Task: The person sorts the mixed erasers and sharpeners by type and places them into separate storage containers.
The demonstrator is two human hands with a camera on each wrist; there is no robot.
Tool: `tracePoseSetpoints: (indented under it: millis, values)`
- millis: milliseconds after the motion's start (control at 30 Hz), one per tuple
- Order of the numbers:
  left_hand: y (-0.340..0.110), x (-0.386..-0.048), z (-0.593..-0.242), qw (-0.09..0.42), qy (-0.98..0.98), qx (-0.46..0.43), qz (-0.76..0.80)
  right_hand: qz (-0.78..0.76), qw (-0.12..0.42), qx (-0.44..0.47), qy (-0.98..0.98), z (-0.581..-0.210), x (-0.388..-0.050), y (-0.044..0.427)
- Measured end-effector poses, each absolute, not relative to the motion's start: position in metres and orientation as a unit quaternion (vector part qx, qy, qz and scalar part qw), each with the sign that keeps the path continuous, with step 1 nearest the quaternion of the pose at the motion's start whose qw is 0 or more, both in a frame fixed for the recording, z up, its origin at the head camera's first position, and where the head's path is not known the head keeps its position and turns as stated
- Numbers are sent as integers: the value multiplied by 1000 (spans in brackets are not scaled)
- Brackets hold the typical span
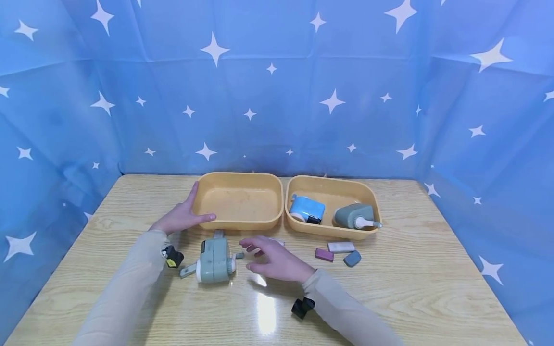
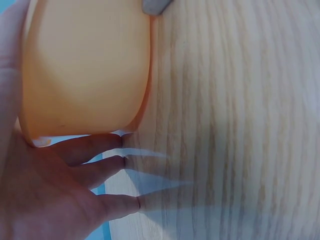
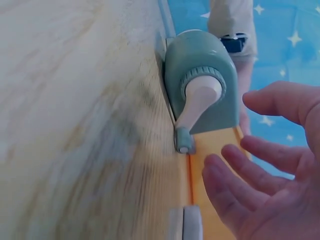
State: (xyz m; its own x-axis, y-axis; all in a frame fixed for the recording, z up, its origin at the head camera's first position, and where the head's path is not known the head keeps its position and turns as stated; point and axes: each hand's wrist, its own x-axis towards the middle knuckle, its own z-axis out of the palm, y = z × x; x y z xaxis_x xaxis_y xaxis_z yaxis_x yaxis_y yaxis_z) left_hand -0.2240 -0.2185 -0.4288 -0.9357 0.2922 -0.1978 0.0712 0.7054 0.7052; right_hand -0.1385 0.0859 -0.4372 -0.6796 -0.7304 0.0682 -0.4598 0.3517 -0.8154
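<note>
My left hand (image 1: 183,217) is at the near left corner of the left tan bin (image 1: 243,225). Its thumb lies over the front rim; its other fingers extend straight beside the end wall (image 2: 87,65). A grey-green hand-crank pencil sharpener (image 1: 215,260) rests on the table in front of this bin. Its white crank (image 3: 200,102) with a green knob points toward my right hand (image 1: 279,259). That hand hovers just right of the crank, apart from it, fingers loosely bent and holding nothing.
The right tan bin (image 1: 331,232) contains a blue crank sharpener (image 1: 308,209) and another grey-green one (image 1: 356,215). In front lie small white (image 1: 341,247), purple (image 1: 324,254) and blue-grey (image 1: 352,259) blocks. A grey piece (image 1: 188,270) lies left of the near sharpener. Starry blue cloth borders the table.
</note>
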Motion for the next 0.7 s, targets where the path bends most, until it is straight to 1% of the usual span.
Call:
tracePoseSetpoints:
  millis: [133,233,433,700]
  values:
    - [-219,-224,-429,149,911,100,372,-425,139,-361,818,-439,-139,80]
    - [-219,-224,-429,149,910,99,375,-437,136,-355,815,-440,-140,75]
    - [-219,-224,-429,152,903,96,390,-475,155,-329,801,-442,-140,64]
    - [-218,-224,-429,149,910,98,374,-474,163,-315,806,-445,-138,48]
